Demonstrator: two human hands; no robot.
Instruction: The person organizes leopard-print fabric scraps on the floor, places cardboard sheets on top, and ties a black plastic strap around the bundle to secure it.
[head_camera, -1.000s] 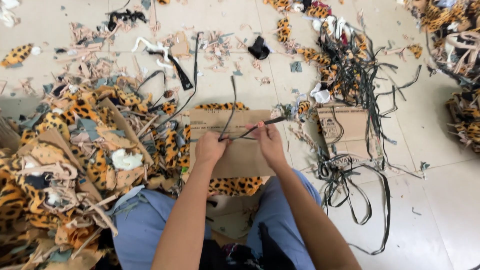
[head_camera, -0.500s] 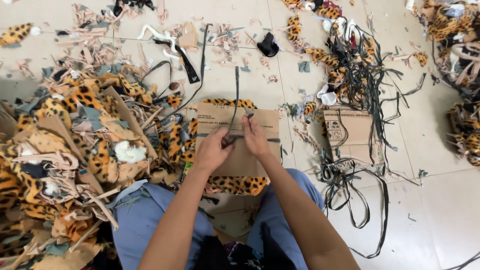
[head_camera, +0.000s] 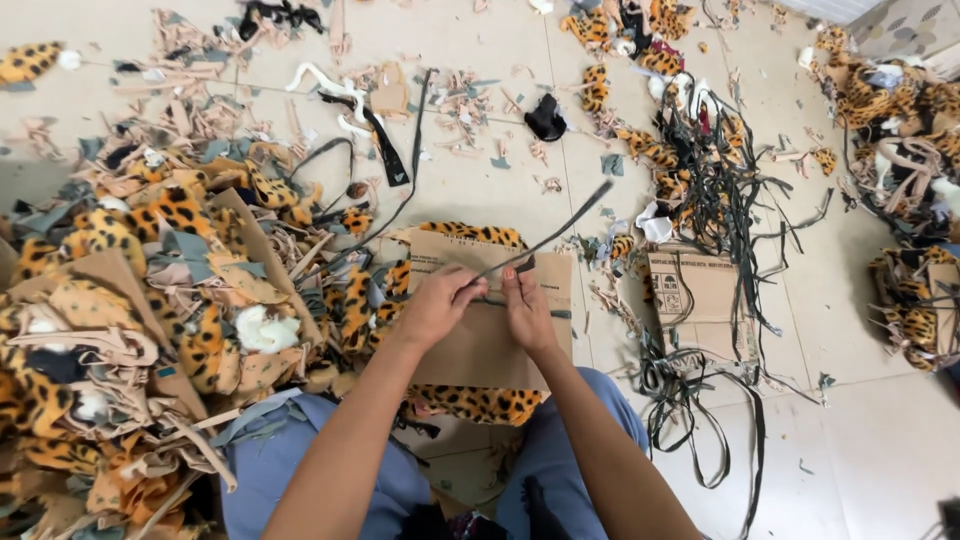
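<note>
Pinching a thin black strap (head_camera: 545, 240) between them, both hands meet over a flat sheet of brown cardboard (head_camera: 480, 345) that rests across the person's lap. The left hand (head_camera: 437, 305) is closed on the strap's near end, fingers curled tight around it, and the right hand (head_camera: 525, 308) grips the same strap just beside it, thumb and fingers pressed together. From the hands the strap rises and slants away to the right, its far end free in the air above the floor.

Under the far and near edges of the cardboard, leopard-print fabric (head_camera: 478, 402) shows, touching the sheet. To the left of the left hand spreads a big heap of leopard-print and tan scraps (head_camera: 150, 290), with tufts of white stuffing (head_camera: 265, 328) lying in it. To the right of the right hand sits a small cardboard box (head_camera: 695, 300), near but apart from the lap sheet; black straps drape over it, and whether anything lies inside cannot be told. A tangle of black straps (head_camera: 720, 190) runs from beyond that box down along the tiled floor (head_camera: 880, 440) to the right of the person's knee. Further scraps litter the floor beyond the hands.
</note>
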